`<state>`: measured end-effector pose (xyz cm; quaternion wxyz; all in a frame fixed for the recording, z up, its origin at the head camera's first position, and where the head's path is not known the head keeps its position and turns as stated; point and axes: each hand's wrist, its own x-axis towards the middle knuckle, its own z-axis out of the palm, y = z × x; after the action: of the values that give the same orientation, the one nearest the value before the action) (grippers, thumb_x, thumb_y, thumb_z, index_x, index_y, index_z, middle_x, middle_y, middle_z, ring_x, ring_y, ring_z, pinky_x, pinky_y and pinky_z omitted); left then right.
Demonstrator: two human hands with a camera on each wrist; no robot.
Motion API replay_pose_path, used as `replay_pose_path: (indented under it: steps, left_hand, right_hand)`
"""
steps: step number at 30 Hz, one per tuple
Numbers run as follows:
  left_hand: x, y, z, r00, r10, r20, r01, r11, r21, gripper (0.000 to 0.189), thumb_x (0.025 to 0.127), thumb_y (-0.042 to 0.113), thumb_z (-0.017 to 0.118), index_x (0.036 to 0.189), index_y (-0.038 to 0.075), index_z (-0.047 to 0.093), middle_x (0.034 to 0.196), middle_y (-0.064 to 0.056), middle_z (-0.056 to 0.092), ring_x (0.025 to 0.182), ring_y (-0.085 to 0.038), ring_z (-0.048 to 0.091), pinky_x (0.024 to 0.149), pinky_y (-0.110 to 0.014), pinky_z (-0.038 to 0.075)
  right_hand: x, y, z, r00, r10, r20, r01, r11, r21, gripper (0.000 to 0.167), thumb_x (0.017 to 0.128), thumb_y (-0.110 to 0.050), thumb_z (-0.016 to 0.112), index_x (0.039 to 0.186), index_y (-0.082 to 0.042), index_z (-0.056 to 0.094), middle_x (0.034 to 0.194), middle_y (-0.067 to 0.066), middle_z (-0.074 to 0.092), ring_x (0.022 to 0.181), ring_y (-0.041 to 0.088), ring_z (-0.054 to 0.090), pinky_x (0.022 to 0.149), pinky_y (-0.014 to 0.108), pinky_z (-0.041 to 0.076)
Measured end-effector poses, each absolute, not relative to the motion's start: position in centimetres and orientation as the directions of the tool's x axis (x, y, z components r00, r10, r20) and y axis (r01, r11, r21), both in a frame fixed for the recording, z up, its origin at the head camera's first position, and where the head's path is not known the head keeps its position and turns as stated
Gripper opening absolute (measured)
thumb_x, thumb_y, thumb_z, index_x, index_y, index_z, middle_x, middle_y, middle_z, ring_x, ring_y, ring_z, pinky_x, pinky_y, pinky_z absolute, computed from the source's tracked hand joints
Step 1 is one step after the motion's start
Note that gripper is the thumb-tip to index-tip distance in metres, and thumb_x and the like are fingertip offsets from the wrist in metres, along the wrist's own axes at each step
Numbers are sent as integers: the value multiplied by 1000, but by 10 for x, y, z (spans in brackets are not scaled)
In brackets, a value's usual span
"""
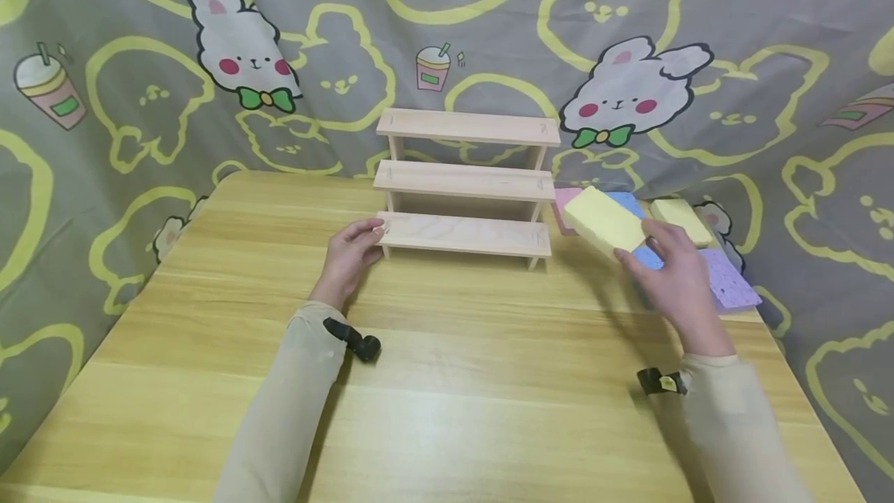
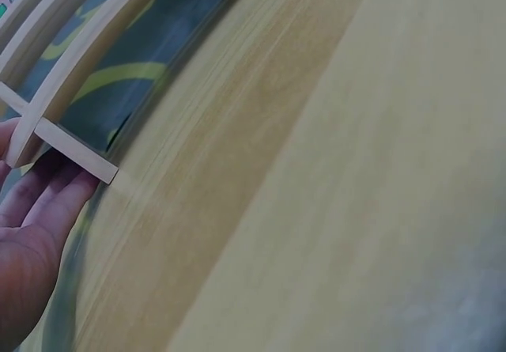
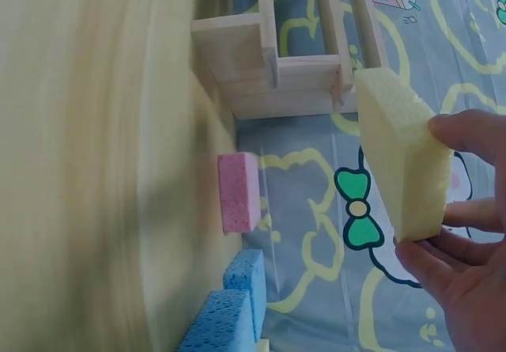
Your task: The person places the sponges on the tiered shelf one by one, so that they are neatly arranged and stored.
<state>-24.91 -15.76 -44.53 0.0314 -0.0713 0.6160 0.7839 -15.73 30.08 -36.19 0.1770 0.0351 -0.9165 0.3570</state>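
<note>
A three-tier wooden step shelf [image 1: 464, 234] stands on the table against the patterned cloth. At its left end, my left hand [image 1: 351, 256] grips the lowest board; in the left wrist view the thumb is at the board's end and the fingers [image 2: 59, 198] lie along the leg beneath. My right hand [image 1: 676, 279] pinches a yellow sponge [image 1: 604, 219] by one end, holding it raised and tilted to the right of the shelf. In the right wrist view, this yellow sponge [image 3: 399, 154] shows a thick rectangular block between thumb and fingers.
Behind and below the raised sponge lie a pink sponge [image 3: 237, 192], blue sponges [image 3: 217, 320], another yellow sponge [image 1: 680, 221] and a purple sponge [image 1: 728, 279] near the table's right edge. The patterned cloth [image 1: 489, 53] hangs behind the wooden table [image 1: 475, 394].
</note>
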Motion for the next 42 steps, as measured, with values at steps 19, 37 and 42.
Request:
replay_pose_path:
  steps: [19,37,42]
  left_hand:
    - [-249,-157,-449,-988,-39,-147,-130,-276,952,27,96,5,63,122,-1,62,135,-18,56,118,-26,57,94,-36,52]
    - [-250,-155,-447,-992,-33,-119,-106,-266,958,32,99,4,58,130,-7,58,140,-15,50,124,-30,52,95,-32,51]
    - [-250,-153,-446,-993,-30,-117,-106,-251,962,34,99,4,57,131,-8,56,140,-16,50,124,-30,51,95,-31,51]
  right_hand:
    - [-179,299,-352,-950,46,308,-225,583,-781,56,91,-14,73,140,0,52,141,12,46,127,25,47,97,17,44]
    - [-201,285,-351,-936,14,351,-308,446,-840,54,89,-8,74,138,2,54,135,10,49,128,18,44,104,23,41]
    - [-211,282,-349,-933,3,359,-325,419,-848,52,88,-6,74,136,3,55,134,10,50,127,18,45,105,26,42]
